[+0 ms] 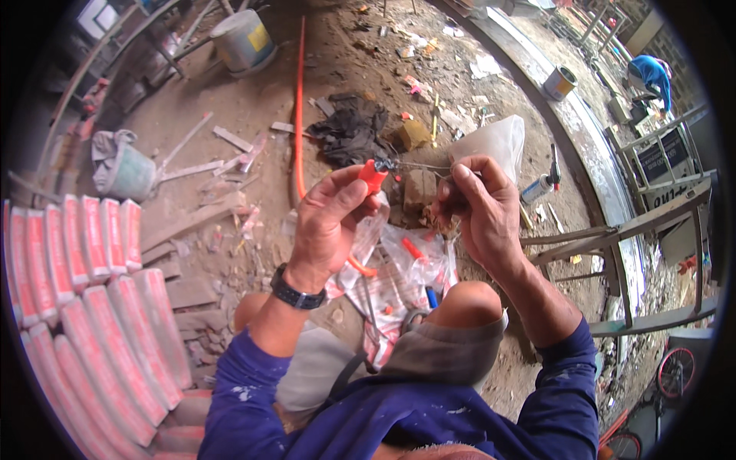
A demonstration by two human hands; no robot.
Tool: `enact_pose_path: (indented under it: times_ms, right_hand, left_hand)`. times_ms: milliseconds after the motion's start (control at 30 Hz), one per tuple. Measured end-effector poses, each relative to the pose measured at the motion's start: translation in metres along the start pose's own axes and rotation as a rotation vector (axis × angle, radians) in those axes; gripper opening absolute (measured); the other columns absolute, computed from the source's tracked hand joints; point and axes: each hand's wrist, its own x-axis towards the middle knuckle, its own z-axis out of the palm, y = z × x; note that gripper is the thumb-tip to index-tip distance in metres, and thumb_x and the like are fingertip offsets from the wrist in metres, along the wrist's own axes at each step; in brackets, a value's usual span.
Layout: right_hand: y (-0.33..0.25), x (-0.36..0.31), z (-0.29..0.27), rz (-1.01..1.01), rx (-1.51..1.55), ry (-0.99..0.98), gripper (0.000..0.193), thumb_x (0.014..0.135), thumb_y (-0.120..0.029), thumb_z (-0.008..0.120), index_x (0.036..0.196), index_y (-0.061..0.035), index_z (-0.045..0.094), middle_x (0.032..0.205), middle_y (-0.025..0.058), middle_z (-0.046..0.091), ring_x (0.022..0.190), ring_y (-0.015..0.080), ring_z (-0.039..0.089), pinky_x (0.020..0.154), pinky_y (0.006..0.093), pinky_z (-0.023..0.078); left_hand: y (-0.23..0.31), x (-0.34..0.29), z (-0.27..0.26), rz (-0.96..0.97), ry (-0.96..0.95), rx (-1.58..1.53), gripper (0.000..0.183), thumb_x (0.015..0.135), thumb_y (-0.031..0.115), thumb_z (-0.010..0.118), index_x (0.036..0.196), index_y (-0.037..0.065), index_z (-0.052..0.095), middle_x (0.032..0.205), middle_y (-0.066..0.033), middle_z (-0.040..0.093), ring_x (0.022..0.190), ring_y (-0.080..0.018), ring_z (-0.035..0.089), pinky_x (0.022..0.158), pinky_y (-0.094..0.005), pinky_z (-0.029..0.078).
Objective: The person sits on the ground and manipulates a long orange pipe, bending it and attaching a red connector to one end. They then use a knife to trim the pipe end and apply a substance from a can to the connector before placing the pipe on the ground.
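My left hand (326, 222), with a black watch on its wrist, is closed on a short orange tube piece (373, 177). A dark, knotted bit sits at the tube's upper end. From there a thin wire (422, 165) runs right to my right hand (487, 207), whose fingers pinch it. Below my hands, crumpled plastic sheeting (391, 245) lies on the ground, with another orange piece (412, 248) and a blue stick-shaped item (432, 297) on or beside it. The end of a long orange pipe (300, 107) lies near my left hand.
Stacked red-and-white sacks (153, 330) stand at left. A grey bucket (242, 42), black cloth (353, 130) and yellowish block (414, 135) lie ahead. At right are a torch canister (540, 186), a wooden frame (652, 222) and a tin (560, 83). A person in blue (652, 80) bends far right.
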Motion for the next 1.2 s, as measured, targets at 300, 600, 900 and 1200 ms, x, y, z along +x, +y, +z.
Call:
enact_pose_path:
  times_ms: [300,600,900,1200]
  right_hand:
    - [-0.011,-0.020,0.028,-0.174,-0.430,-0.292,0.008,0.103,-0.006,0.051,0.104,0.0014,0.054,0.081,0.0086,0.066,0.070,0.0128,0.066,0.059,0.0244,0.052]
    - [-0.015,-0.015,0.034,0.129,-0.369,-0.278,0.009,0.102,-0.009,0.055,0.102,0.0004,0.055,0.078,0.0084,0.065,0.061,0.0153,0.065,0.049,0.0262,0.050]
    - [0.002,-0.017,0.031,-0.116,-0.340,-0.130,0.012,0.102,-0.012,0.056,0.102,0.0000,0.055,0.074,0.0077,0.062,0.061,0.0163,0.066,0.050,0.0256,0.052]
    - [-0.016,-0.009,0.031,0.205,-0.071,-0.271,0.016,0.101,-0.018,0.059,0.099,-0.0020,0.057,0.073,0.0065,0.062,0.059,0.0155,0.066,0.047,0.0260,0.051]
  left_hand:
    - [0.055,-0.028,-0.023,0.261,-0.111,0.699,0.030,0.087,0.006,0.076,0.115,0.001,0.068,0.103,-0.0044,0.071,0.092,-0.0094,0.065,0.083,-0.0251,0.051]
    - [0.069,-0.036,-0.030,0.678,-0.281,1.147,0.030,0.079,0.000,0.077,0.107,0.005,0.068,0.102,-0.0112,0.069,0.091,-0.0200,0.066,0.082,-0.0311,0.052]
    - [0.053,-0.035,-0.031,0.321,-0.122,0.701,0.027,0.082,0.002,0.077,0.107,0.002,0.067,0.105,-0.0110,0.069,0.094,-0.0168,0.066,0.084,-0.0309,0.053]
    - [0.057,-0.024,-0.033,0.646,-0.314,1.099,0.030,0.083,0.002,0.076,0.112,0.002,0.065,0.108,-0.0105,0.066,0.094,-0.0154,0.063,0.087,-0.0303,0.050]
